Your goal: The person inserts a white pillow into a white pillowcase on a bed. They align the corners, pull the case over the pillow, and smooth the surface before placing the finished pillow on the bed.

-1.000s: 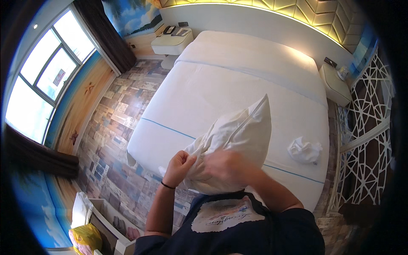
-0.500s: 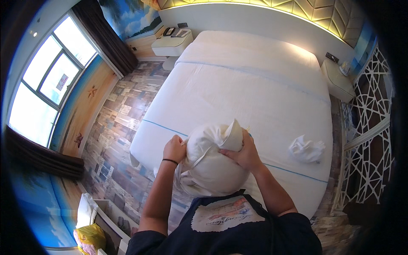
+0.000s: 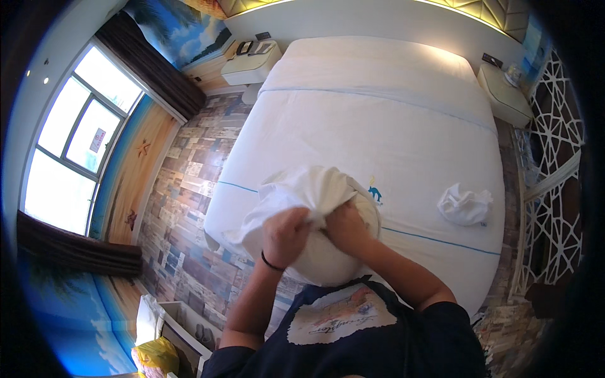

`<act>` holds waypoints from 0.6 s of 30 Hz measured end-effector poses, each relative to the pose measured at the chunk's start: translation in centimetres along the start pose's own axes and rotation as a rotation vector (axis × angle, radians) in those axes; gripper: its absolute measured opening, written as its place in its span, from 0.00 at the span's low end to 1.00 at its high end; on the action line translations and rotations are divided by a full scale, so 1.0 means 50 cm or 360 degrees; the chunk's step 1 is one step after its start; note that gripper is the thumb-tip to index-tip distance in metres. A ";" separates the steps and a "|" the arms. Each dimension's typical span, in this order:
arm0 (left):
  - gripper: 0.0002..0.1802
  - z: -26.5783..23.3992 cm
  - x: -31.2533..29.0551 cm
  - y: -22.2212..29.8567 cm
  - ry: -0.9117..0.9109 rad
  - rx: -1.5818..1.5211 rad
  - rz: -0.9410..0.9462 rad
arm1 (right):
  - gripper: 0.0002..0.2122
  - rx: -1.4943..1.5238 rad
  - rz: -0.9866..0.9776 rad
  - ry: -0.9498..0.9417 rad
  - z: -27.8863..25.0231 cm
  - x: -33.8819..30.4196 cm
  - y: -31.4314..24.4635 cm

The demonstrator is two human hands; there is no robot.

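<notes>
In front of my chest is a plump white pillow (image 3: 324, 259), its loose white case cloth (image 3: 302, 183) bunched into folds at the top. My left hand (image 3: 287, 237) is closed in a fist on the gathered cloth. Close beside it, my right hand (image 3: 345, 228) grips the same fabric, its fingers partly hidden in the folds. The pillow hangs over the near end of a bed (image 3: 391, 132) with a smooth white cover and thin blue lines. A crumpled white cloth (image 3: 465, 205) lies on the bed to the right.
Nightstands flank the bed, one at the far left (image 3: 251, 68) and one at the far right (image 3: 504, 94). A white lattice screen (image 3: 551, 189) stands along the right side. At lower left is an open white drawer or box (image 3: 189, 324), with a yellow bag (image 3: 156, 355) beside it.
My hands have come together over the pillow from its two sides. The upright cloth corner has become gathered folds spreading to the left.
</notes>
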State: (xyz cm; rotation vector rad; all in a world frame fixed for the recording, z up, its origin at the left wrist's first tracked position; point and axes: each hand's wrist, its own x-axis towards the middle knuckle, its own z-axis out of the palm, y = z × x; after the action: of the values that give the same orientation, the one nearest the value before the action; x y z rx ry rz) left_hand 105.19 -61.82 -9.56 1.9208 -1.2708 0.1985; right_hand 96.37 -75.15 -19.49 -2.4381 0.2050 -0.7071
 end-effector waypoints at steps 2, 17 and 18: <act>0.06 -0.008 -0.025 0.029 -0.0120 -0.0040 0.0074 | 0.22 0.0438 0.0339 0.0184 0.009 0.035 0.038; 0.11 0.043 -0.030 0.007 0.0138 0.0300 0.0101 | 0.20 0.0616 0.0389 0.0303 0.031 0.038 -0.017; 0.10 0.044 -0.036 0.009 0.0145 0.0294 0.0120 | 0.20 0.0484 0.0358 0.0313 0.024 0.040 -0.017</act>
State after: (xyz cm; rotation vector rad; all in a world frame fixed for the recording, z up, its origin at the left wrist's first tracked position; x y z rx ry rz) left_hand 103.31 -62.15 -11.74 1.9953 -1.3028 0.4510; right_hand 98.67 -74.48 -18.94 -2.0205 0.4111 -0.8112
